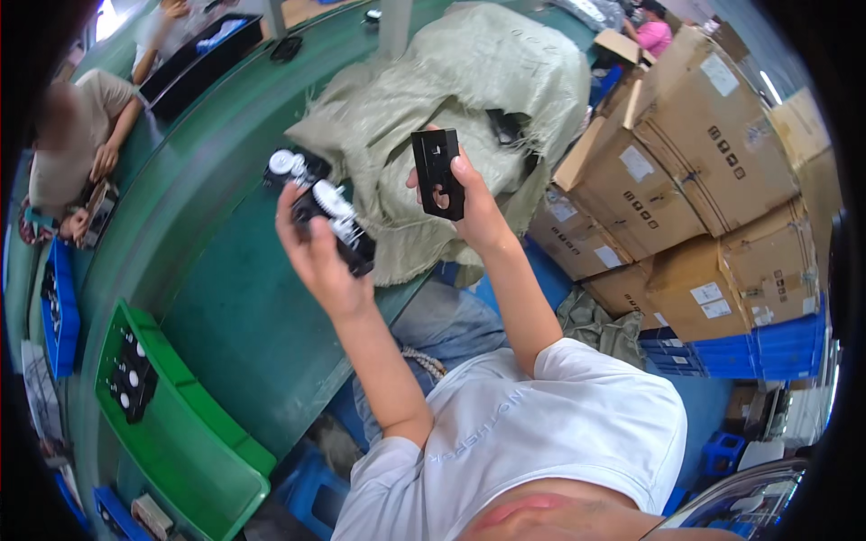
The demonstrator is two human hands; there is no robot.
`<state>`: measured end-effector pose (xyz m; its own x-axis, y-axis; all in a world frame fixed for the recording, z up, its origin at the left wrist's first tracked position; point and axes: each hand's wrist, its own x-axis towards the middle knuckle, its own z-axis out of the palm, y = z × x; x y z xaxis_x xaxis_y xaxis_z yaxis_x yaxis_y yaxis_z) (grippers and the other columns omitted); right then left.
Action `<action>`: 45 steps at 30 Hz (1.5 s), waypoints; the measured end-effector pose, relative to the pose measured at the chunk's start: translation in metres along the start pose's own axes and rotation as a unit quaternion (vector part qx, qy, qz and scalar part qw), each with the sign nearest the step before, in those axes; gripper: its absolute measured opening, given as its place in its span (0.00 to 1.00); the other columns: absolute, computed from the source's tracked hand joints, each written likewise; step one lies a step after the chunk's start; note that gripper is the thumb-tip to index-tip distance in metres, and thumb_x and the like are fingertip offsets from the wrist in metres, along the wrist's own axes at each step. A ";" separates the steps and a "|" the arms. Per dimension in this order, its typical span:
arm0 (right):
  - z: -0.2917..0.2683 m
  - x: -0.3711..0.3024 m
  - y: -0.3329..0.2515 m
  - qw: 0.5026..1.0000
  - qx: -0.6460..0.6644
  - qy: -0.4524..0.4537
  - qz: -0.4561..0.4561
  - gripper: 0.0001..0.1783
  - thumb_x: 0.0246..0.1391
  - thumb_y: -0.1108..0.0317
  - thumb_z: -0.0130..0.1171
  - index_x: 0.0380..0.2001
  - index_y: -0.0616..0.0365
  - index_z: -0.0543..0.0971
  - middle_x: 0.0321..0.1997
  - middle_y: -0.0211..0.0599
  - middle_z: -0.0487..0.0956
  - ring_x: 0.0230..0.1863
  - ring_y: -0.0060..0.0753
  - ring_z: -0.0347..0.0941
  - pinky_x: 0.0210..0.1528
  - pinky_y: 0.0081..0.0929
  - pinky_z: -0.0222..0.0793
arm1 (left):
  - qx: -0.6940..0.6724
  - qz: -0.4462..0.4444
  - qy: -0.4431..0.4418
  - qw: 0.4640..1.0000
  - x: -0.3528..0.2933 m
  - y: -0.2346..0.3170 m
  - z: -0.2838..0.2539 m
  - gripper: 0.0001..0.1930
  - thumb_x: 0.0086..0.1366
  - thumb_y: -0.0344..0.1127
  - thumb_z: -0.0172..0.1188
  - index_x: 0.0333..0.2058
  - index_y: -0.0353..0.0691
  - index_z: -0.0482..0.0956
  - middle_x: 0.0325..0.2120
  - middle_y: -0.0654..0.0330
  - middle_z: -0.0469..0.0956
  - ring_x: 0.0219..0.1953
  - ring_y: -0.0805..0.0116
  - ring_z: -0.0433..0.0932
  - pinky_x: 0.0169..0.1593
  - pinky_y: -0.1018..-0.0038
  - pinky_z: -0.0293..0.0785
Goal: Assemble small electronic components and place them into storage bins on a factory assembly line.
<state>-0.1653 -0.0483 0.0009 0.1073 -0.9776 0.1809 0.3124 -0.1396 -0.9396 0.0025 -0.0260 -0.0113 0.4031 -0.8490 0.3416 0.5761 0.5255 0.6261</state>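
Note:
My left hand (pixel 327 272) is closed around a black gear assembly (pixel 356 242) with white gears along its top, held over the green work surface. In my right hand (pixel 478 203) is a flat black plastic cover (pixel 437 167) with a round cutout near its lower end. It is gripped upright between thumb and fingers, a short way to the right of the gear assembly and apart from it. Right behind both hands lies a pale woven sack (pixel 487 63). A dark part (pixel 508 126) shows at its opening, too shaded to make out.
At the lower left a green bin (pixel 221 410) holds black gear parts (pixel 133 383) with white wheels. Stacked cardboard boxes (pixel 695 171) stand at the right, over blue crates (pixel 776 347). Across the green bench (pixel 244 270), a person (pixel 81 135) works at the far left, near a blue tray (pixel 61 311).

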 end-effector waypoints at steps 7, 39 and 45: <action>0.042 -0.007 0.003 0.997 -0.040 -0.061 0.021 0.35 0.61 0.49 0.41 0.68 0.50 0.55 0.49 0.41 0.73 0.41 0.28 0.67 0.45 0.23 0.60 | 0.122 -0.032 -0.022 0.992 -0.007 -0.003 0.004 0.22 0.66 0.36 0.56 0.58 0.39 0.69 0.49 0.58 0.69 0.45 0.68 0.71 0.54 0.74 0.65; 0.059 -0.008 0.011 0.993 -0.067 -0.091 -0.032 0.30 0.65 0.52 0.36 0.66 0.53 0.57 0.54 0.45 0.67 0.49 0.34 0.63 0.55 0.30 0.57 | 0.236 -0.016 -0.013 0.971 -0.014 -0.001 0.015 0.23 0.68 0.40 0.54 0.59 0.39 0.70 0.51 0.54 0.63 0.47 0.64 0.69 0.53 0.70 0.67; 0.062 -0.008 0.010 0.994 -0.003 -0.113 -0.005 0.29 0.65 0.53 0.37 0.65 0.54 0.58 0.54 0.44 0.68 0.50 0.33 0.64 0.54 0.29 0.58 | 0.300 0.029 -0.016 0.953 -0.019 0.004 0.017 0.23 0.69 0.43 0.54 0.60 0.40 0.69 0.51 0.53 0.62 0.50 0.62 0.67 0.55 0.68 0.66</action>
<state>-0.1046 -0.0325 0.0082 0.3137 -0.9157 0.2510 0.3099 -0.1511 -0.9387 -0.0147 -0.0083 -0.0032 0.3940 -0.8256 0.4039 0.0388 0.4540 0.8901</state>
